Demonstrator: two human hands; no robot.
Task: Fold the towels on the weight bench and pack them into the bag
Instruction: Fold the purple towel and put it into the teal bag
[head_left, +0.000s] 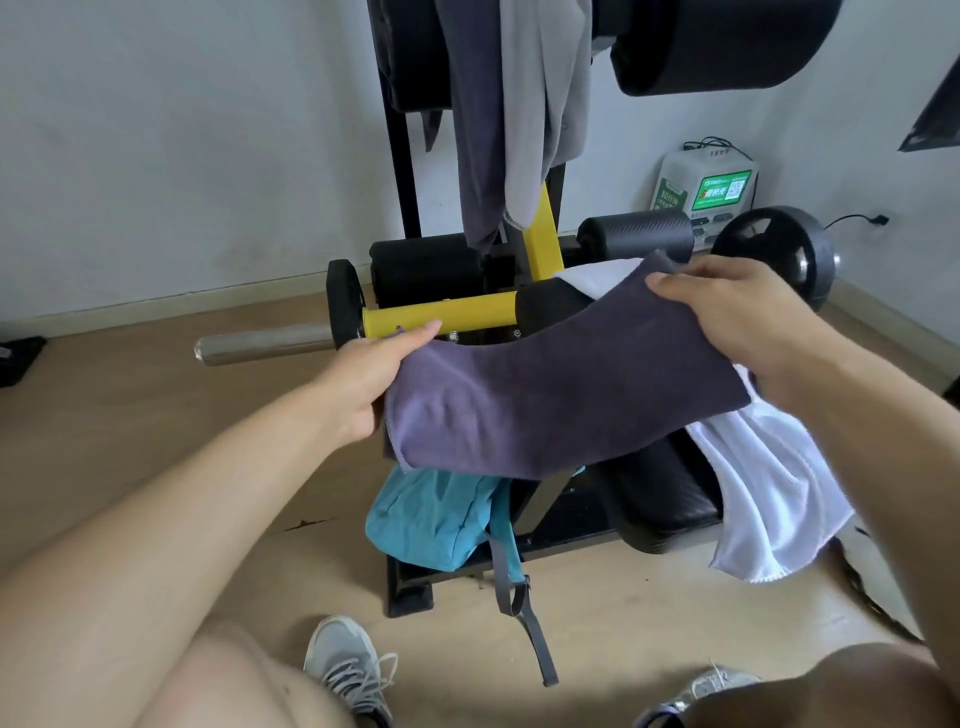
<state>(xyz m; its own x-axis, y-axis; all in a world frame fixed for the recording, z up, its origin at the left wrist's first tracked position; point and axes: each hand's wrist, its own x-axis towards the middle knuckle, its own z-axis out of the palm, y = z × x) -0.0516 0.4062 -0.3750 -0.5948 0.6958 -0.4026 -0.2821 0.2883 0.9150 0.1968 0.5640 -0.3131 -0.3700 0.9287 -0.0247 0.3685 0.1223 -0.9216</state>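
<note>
Purple cloth is filling the middle of the view: a purple towel (561, 395) is being held up in the air between the person's two hands, just above the bench and the bag. The left hand (374, 374) is pinching the towel's left edge, thumb on top and fingers curled under the cloth. The right hand (748, 317) is gripping the far right corner, with its fingers folded over the fabric. The towel is sagging in a soft curve between the two grips, so it is probably light, limp and not slippery; holding it by two corners or along one edge looks the surest way to keep it flat for a fold.

Nearest the camera, two grey shoes are showing, the left shoe (348, 670) whole and the right shoe (711, 686) only in part. Just beyond them, one teal bag (431, 519) is slumping on the floor against the bench frame, its grey straps trailing toward the shoes; whether its mouth is open cannot be told. Beside it, one white towel (769, 488) is draping over the black padded bench (665, 509) and hanging off the right edge, likely just as soft and needing the same corner hold.

Farther back, two more cloths are hanging from the upright frame, a dark grey cloth (478, 130) and a light grey cloth (545, 104) touching it. That is making four cloths in all, though whether the hanging pair are towels cannot be told.
</note>
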